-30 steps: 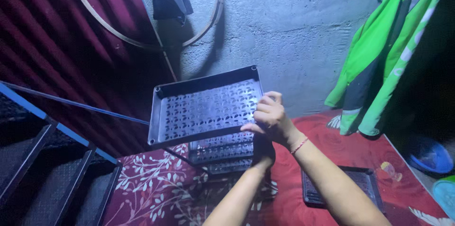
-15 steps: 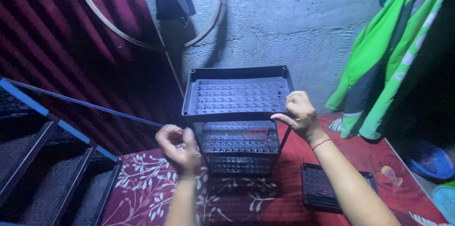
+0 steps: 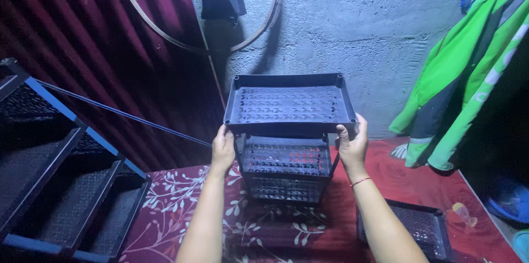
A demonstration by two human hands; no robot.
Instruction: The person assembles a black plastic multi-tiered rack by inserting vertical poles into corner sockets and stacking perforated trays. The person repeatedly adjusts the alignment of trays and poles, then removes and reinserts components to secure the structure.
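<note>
Head view. The left hand [image 3: 222, 150] and the right hand [image 3: 352, 146] hold the top tray [image 3: 290, 104] of a black perforated plastic rack [image 3: 286, 172], one hand at each near corner, fingers clamped on the tray's front rim. The tray sits level over the lower tiers, in front of the grey concrete wall [image 3: 363, 26]; whether its corner sockets are seated on the posts cannot be told. The rack stands on a red floral floor covering [image 3: 187, 199], with a spare tray [image 3: 421, 227] lying apart at the right and a green jacket [image 3: 468, 86] hanging beyond. The tray looks light and fairly stiff (thin moulded plastic, likely to flex if gripped mid-span), so the corners and rim are judged the soundest hold.
</note>
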